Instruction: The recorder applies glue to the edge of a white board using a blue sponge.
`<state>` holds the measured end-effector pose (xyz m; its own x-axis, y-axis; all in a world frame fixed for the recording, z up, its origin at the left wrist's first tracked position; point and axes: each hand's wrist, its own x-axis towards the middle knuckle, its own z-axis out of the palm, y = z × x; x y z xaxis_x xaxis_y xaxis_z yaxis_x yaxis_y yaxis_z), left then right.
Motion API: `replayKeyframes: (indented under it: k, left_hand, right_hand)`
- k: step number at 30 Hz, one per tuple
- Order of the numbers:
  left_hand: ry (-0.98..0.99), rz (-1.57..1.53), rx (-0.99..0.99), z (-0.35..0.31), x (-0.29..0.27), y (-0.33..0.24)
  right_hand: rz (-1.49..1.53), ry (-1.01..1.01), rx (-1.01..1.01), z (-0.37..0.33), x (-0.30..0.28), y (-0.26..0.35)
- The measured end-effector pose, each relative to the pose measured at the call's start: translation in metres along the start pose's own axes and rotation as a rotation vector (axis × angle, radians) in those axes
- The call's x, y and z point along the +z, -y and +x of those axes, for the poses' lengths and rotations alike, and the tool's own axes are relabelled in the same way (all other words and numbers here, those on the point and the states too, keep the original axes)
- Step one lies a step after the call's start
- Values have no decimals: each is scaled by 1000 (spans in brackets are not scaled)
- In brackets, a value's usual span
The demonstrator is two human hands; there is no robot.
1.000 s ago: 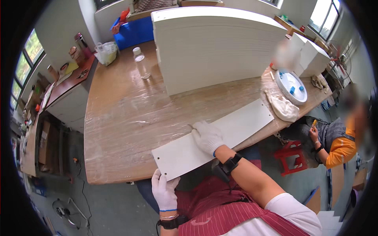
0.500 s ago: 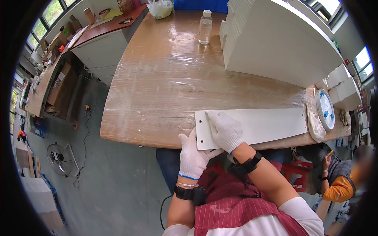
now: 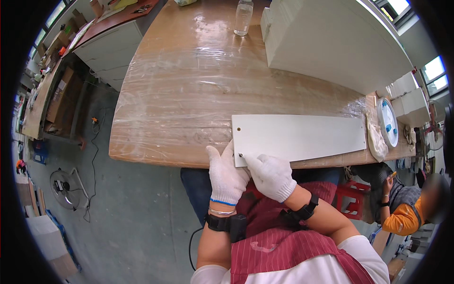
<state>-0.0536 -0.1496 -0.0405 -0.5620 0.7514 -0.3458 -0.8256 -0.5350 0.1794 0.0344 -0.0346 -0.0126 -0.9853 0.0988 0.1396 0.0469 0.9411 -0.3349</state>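
I see left gloved hand (image 3: 226,180) mid-frame, thumb spread apart, at corner of white drilled panel (image 3: 302,138), right gloved hand (image 3: 273,177) curled by lower hole (image 3: 240,155), grip I can't tell

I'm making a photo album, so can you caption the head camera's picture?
Gloved left hand and right hand at one corner of a white board on a film-covered table.

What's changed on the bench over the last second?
The right hand has moved from the middle of the white board leftward and nearer the person, beside the near hole at its left end. The view has shifted too. The left hand stays around the board's near left corner; the bottle and cloth stay put.
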Motion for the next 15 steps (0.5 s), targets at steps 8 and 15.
replayKeyframes:
  k: [8,15]
  left_hand:
    - [123,27,-28,-8,6,-1]
    - [246,-430,-47,2,-18,0]
  right_hand:
    - [57,-253,192,-7,-8,-20]
    - [262,-26,9,-14,-5,8]
